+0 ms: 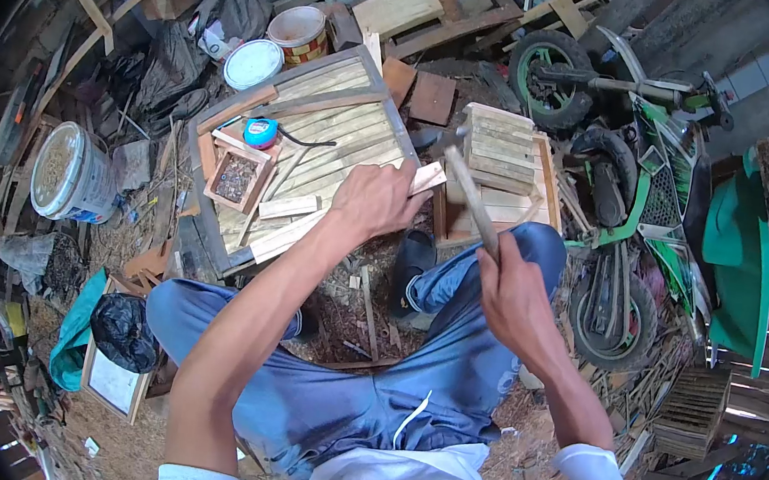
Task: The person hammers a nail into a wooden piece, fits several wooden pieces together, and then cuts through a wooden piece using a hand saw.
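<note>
My left hand (pixel 372 203) is closed around a short piece of light wood (pixel 427 179), whose end sticks out past the fingers above the right edge of a slatted wooden panel (pixel 354 94). A hammer (pixel 473 198) is gripped by its wooden handle in my right hand (pixel 519 291). Its blurred head is raised close to the wood's end, apart from it as far as I can see. On the panel lie a small wooden box (pixel 233 177) of what look like nails, a blue tape measure (pixel 260 133) and a loose wood strip (pixel 289 207).
Stacked slatted wooden pieces (pixel 499 149) sit right of the panel. A green motorbike (pixel 646 194) and a green plastic tub (pixel 732 270) stand farther right. Buckets (pixel 253 64) are behind the panel, and another white bucket (pixel 77 175) is at left. Wood scraps litter the floor.
</note>
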{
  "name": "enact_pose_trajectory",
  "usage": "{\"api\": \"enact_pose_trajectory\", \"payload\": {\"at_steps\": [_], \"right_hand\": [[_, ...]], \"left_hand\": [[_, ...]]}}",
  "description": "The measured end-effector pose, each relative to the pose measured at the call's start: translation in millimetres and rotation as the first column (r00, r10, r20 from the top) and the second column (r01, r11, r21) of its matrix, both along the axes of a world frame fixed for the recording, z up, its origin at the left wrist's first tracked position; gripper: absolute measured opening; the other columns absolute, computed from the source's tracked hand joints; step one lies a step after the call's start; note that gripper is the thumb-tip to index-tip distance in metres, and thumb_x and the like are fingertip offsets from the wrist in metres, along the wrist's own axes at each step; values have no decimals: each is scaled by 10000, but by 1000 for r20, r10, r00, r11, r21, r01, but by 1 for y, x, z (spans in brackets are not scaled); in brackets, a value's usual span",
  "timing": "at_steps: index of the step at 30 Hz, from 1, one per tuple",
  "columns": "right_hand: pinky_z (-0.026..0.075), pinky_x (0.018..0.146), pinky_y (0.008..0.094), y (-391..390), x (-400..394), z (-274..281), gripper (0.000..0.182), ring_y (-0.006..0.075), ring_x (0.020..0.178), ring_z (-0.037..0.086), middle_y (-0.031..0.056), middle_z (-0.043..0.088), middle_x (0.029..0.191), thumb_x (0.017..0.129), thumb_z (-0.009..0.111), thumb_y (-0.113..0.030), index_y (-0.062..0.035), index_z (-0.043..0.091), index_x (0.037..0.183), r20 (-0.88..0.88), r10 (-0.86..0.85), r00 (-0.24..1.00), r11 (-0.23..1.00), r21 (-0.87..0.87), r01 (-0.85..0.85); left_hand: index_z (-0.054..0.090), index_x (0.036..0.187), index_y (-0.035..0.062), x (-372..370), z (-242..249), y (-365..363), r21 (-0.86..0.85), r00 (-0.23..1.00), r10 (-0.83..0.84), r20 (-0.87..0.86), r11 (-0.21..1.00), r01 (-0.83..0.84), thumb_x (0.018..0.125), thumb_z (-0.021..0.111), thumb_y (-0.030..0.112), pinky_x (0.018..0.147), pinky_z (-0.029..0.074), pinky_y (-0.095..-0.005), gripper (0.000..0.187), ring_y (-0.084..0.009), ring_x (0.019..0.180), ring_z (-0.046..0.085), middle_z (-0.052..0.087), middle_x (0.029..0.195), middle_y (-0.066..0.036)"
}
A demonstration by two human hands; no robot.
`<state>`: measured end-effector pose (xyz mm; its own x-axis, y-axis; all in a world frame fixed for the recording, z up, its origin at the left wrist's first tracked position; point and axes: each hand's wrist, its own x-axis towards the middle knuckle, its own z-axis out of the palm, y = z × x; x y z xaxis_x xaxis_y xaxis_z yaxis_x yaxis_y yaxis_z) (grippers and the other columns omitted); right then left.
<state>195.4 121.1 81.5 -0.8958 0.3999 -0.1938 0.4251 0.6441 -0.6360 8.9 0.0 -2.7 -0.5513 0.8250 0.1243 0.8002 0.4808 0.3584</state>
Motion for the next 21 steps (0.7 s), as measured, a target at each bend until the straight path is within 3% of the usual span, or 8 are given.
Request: {"api": "enact_pose_trajectory", "payload": {"at_steps": [4,7,9,12,13,16,17,21], "right_hand": [[397,598,589,-14,4,10,223,538,706,560,347,552,664,955,498,-129,30,426,1094,-315,-126,941,992,-32,122],[396,592,591,3,8,-35,245,543,732,559,361,553,682,951,510,-127,23,409,1117,-96,-24,995,999,44,29],[403,597,586,8,3,-25,241,543,742,563,353,563,693,944,514,-103,23,405,1117,30,20,999,998,65,-22],[416,602,583,1,0,13,244,537,733,572,339,577,704,939,507,-88,24,402,1129,-108,-34,994,998,45,39],[423,595,579,-6,1,24,212,529,722,581,324,589,718,937,506,-77,17,414,1103,-202,-103,974,994,-45,96],[431,591,572,-7,8,-21,196,532,717,579,339,577,700,948,501,-104,35,430,1067,-400,-114,910,993,-34,109],[443,598,572,0,5,-30,210,540,726,577,355,562,675,957,489,-127,59,442,1044,1,-79,997,996,34,79],[439,607,577,13,8,-36,220,545,724,571,359,557,673,960,490,-139,60,446,1045,26,-16,1000,999,38,15]], "left_hand": [[567,953,-32,0,-3,0,-8,1000,3,7,1000,-2,905,570,382,590,520,-485,417,-413,635,648,637,670,-252],[558,942,-30,5,0,-1,-19,1000,0,5,1000,0,902,570,387,591,521,-482,419,-409,640,652,638,672,-252],[558,938,-26,3,-3,0,-18,1000,-1,-5,1000,1,897,575,391,591,522,-478,419,-409,637,651,638,667,-247],[565,928,-24,2,-1,2,-62,1000,4,8,998,-4,888,586,388,595,524,-476,414,-409,633,649,636,666,-246],[568,921,-22,3,-1,3,-59,1000,7,11,998,-7,887,588,386,594,523,-476,410,-408,631,649,636,665,-244],[576,901,-17,3,-1,1,-46,1000,8,4,999,-7,885,592,383,593,523,-476,400,-405,625,648,636,666,-239],[577,894,-15,5,-2,0,-37,1000,1,-5,999,-1,885,592,382,592,522,-476,398,-404,623,648,636,667,-238],[577,879,-10,3,-5,1,-10,1000,11,-22,1000,-12,886,592,380,591,520,-482,390,-405,617,645,638,668,-232]]}}
